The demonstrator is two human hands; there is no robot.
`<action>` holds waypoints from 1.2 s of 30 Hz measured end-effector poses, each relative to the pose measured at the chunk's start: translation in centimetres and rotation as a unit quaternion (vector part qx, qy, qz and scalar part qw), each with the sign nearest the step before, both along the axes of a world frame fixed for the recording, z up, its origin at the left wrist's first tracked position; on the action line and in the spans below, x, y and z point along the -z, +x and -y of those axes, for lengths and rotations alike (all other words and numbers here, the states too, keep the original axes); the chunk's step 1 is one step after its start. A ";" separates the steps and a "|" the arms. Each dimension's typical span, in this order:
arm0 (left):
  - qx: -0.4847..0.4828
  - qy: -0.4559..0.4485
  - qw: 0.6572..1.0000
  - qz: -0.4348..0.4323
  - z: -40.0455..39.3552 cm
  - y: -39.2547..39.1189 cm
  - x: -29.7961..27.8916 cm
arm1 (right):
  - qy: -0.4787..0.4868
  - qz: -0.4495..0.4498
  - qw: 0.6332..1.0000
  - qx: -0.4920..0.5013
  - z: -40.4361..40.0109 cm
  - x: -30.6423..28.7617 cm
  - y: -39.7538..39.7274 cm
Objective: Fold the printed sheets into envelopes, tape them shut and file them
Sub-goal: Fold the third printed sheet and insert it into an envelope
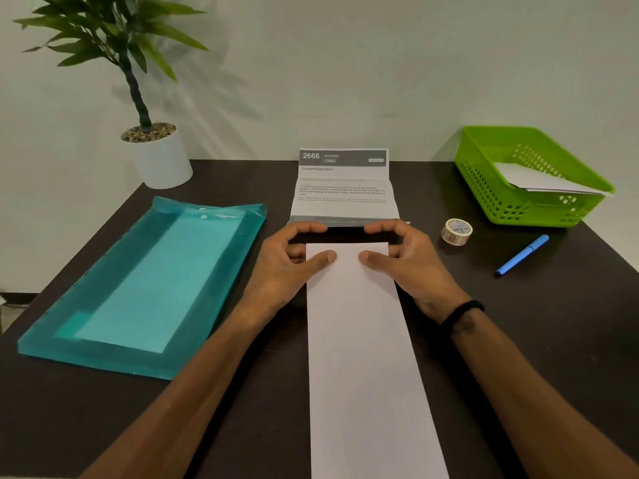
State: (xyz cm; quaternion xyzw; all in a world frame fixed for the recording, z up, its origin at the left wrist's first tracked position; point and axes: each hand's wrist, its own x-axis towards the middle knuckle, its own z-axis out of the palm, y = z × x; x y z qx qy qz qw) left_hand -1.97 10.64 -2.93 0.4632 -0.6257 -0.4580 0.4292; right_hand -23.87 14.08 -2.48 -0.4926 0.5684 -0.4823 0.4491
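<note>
From my head camera, my left hand (294, 257) and right hand (401, 254) pinch the far end of a long white strip (359, 340), thumbs on top, fingers curled over, perhaps touching the printed sheet (342, 188) beyond. A teal folder (145, 285) lies left; tape roll (456, 231), blue pen (522, 255) and green basket (484, 188) sit right.
</note>
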 end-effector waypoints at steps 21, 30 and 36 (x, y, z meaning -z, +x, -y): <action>0.039 0.013 0.999 -0.013 -0.4 0.1 -0.2 | -0.012 0.029 0.999 -0.017 -0.7 -0.7 0.2; 0.037 0.007 0.998 0.051 -0.4 -0.2 -0.4 | -0.014 -0.005 1.000 -0.021 -0.7 -0.6 0.8; 0.008 0.016 0.999 -0.041 -0.1 0.3 -0.4 | -0.036 0.017 0.998 0.042 -0.2 -0.2 -0.5</action>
